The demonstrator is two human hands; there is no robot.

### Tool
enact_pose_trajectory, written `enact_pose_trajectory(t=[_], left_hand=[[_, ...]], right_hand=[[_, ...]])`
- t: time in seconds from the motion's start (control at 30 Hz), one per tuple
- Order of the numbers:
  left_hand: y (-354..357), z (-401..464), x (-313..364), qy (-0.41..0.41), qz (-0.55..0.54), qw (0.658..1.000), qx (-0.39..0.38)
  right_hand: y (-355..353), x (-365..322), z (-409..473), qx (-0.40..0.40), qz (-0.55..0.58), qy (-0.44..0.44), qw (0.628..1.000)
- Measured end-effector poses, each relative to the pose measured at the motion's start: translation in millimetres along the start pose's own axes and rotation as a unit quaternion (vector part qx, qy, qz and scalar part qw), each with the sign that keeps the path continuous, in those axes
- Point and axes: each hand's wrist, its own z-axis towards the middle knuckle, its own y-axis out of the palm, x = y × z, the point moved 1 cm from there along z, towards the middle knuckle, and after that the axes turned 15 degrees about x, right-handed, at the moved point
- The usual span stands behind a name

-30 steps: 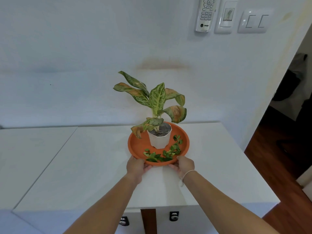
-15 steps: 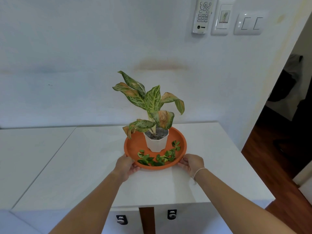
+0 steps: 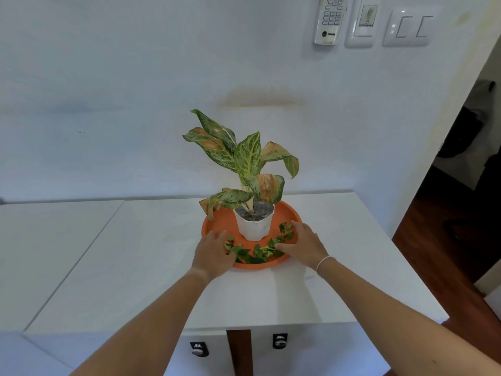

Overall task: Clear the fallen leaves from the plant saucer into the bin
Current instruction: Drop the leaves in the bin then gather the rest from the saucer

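Note:
An orange plant saucer sits on the white table, near the wall. A white pot with a spotted green plant stands upright in its middle. Small green fallen leaves lie in an arc along the saucer's front. My left hand rests palm down over the saucer's front left rim, fingers at the leaves. My right hand lies over the front right rim, fingers spread among the leaves. I cannot see any leaf gripped. No bin is in view.
The white table ends at a front edge with two dark knobs below. A remote holder and switches hang on the wall. An open doorway with wooden floor lies to the right.
Both hands left the saucer's outer rim and moved inward over it, onto the leaves. The saucer and pot stayed on the table.

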Motion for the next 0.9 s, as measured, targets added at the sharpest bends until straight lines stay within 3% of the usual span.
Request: enact_pose_trajectory(t=[0.13, 0.5, 0.9], left_hand=[[3, 8, 3, 0.064, 0.056, 0.994, -0.072], [17, 32, 7, 0.039, 0.059, 0.981, -0.181], [19, 33, 10, 0.041, 0.031, 0.989, -0.137]], right_hand=[[0, -4, 12, -0.071, -0.148, -0.086, 0.983], [13, -14, 37, -0.127, -0.277, -0.156, 0.939], [21, -19, 40, -0.146, -0.307, -0.142, 0.930]])
